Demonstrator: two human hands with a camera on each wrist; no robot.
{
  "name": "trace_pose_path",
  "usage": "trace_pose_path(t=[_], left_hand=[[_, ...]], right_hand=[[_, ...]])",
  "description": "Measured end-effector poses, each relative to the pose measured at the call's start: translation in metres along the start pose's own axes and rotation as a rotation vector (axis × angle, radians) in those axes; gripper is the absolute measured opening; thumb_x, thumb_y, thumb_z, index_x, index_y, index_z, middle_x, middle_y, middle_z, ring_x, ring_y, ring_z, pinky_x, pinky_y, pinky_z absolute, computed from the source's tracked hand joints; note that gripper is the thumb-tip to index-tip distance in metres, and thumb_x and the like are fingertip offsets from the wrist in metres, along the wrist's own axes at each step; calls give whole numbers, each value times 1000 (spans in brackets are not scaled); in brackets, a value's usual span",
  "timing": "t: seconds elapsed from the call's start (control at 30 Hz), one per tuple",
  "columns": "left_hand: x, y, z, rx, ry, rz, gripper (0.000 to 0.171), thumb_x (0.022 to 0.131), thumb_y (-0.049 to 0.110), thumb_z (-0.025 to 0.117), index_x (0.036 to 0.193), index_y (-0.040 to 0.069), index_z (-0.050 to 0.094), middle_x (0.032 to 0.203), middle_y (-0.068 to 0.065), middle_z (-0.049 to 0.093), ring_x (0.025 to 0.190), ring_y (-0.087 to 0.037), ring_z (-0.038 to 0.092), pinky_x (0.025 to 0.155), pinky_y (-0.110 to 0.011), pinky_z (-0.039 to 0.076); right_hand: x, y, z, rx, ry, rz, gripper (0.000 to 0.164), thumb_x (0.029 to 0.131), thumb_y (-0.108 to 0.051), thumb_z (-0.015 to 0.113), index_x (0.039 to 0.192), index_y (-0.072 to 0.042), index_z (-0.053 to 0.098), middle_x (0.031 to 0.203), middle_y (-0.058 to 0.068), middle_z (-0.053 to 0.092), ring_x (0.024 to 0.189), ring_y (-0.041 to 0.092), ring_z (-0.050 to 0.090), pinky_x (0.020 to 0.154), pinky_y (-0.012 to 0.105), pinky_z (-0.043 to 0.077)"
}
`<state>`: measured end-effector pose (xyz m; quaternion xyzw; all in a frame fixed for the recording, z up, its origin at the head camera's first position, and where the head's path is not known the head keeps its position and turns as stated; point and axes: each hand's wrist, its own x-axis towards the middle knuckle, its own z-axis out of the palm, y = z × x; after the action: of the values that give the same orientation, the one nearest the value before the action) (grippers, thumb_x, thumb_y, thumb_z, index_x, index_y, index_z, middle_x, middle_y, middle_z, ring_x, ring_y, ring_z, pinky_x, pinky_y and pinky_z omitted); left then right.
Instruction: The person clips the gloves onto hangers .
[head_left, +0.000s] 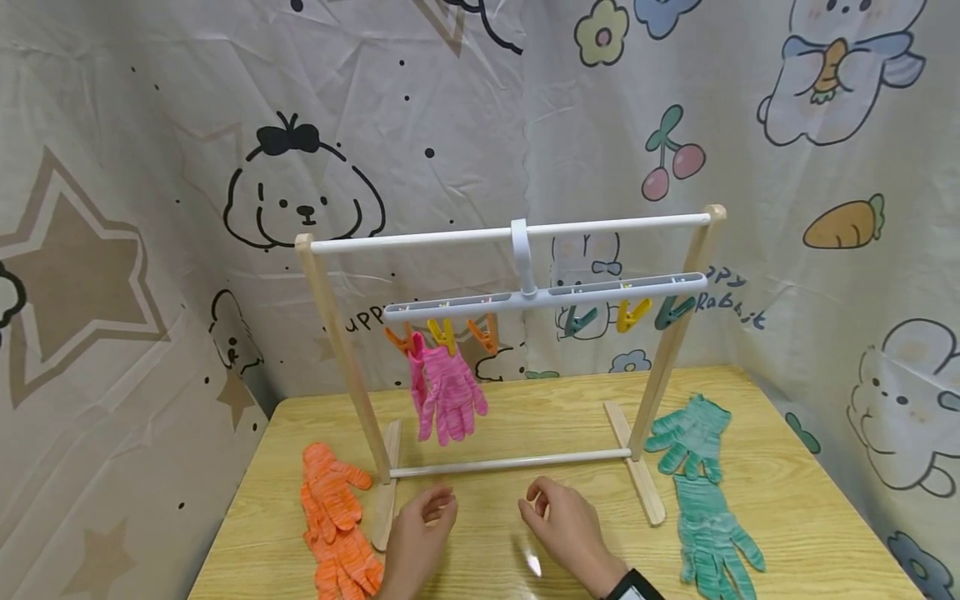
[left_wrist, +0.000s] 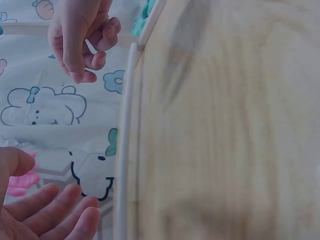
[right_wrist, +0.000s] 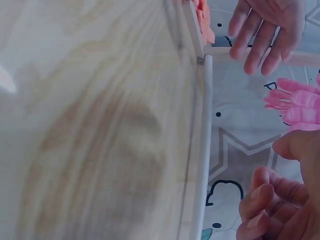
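Note:
My left hand [head_left: 422, 533] hovers over the front of the table, its fingers loosely bent around nothing. Across from it, my right hand [head_left: 564, 527] is likewise relaxed and holds nothing; a dark watch sits on that wrist. Behind both hands, pink gloves [head_left: 452, 393] hang from the left end of a pale grey hanger [head_left: 480, 307], by an orange clip [head_left: 400, 340] and a yellow clip [head_left: 442, 335]. Orange gloves [head_left: 333, 492] lie on the table to the left of my left hand. Green gloves [head_left: 712, 525] lie to the right of my right hand.
A wooden rack with a white top rod [head_left: 427, 240] carries the hanger, and its lower rod [head_left: 510, 463] runs just beyond my hands. Another orange clip [head_left: 483, 335] and several green and yellow clips hang along the hanger. A patterned curtain [head_left: 465, 108] stands behind the table [head_left: 480, 542].

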<state>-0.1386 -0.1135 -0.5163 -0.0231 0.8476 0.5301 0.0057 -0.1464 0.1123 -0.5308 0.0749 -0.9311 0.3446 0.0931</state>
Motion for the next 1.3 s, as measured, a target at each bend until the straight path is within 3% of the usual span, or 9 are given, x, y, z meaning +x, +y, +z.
trace_pose_path(t=[0.3,0.5,0.73,0.87,1.3], left_hand=[[-7,-21,3,0,-90,-104,41,99,32,63,126,1,67,115,-15,74,101,-28,72,86,-42,59],[-13,-27,5,-2,-97,-111,41,99,32,63,123,-1,68,110,-15,75,95,-27,73,82,-42,59],[-16,-33,7,-31,-114,-75,40,99,30,64,120,-4,68,109,-17,75,97,-28,72,82,-40,60],[-19,-37,7,-37,-122,-93,41,99,31,64,119,-4,69,108,-17,75,96,-26,72,80,-38,60],[-24,-34,4,-45,-126,-71,40,99,31,64,118,-5,69,104,-17,76,90,-23,74,75,-30,60]], right_hand=[[-17,8,4,69,-119,39,13,94,-27,69,87,-16,66,66,-14,52,47,-3,33,43,20,30],[-27,11,6,101,-143,34,13,94,-27,70,87,-17,64,63,-15,51,47,-4,33,44,18,30],[-34,15,6,120,-179,54,16,93,-31,70,86,-19,63,63,-15,49,48,-3,35,45,20,31],[-36,16,7,124,-202,74,16,94,-33,69,88,-19,65,65,-15,50,49,-3,37,46,21,32],[-40,19,11,148,-243,92,18,94,-35,68,88,-18,65,66,-14,51,49,-2,38,46,22,32]])
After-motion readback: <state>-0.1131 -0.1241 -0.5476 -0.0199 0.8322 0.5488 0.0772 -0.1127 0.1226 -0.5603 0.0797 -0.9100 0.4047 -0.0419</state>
